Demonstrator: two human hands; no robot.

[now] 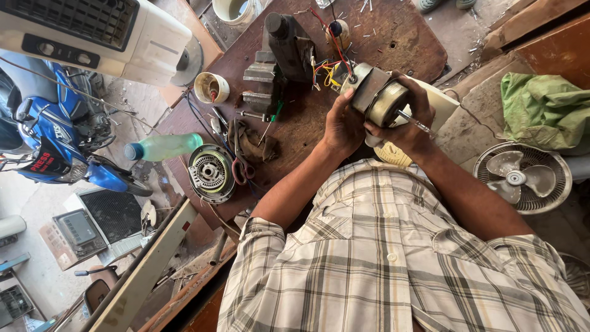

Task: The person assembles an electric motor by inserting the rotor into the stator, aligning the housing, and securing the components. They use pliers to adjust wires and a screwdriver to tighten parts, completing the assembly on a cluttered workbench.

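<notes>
A plaid shirt fills the near foreground. Past it, the left hand's fingers are clamped on the side of a small fan motor, and the right hand wraps its other side, fingers curled shut around the housing, shaft pointing toward the shirt. Coloured wires run from the motor toward a bench vise. Left of the motor, on the wooden table, lie a screwdriver, a motor end cover and a green bottle.

Colours around the brown bench

Silver-grey motor with red, yellow, perhaps blue wires; left of it a pale green bottle; beige-grey plaid shirt; green cloth at right.
</notes>
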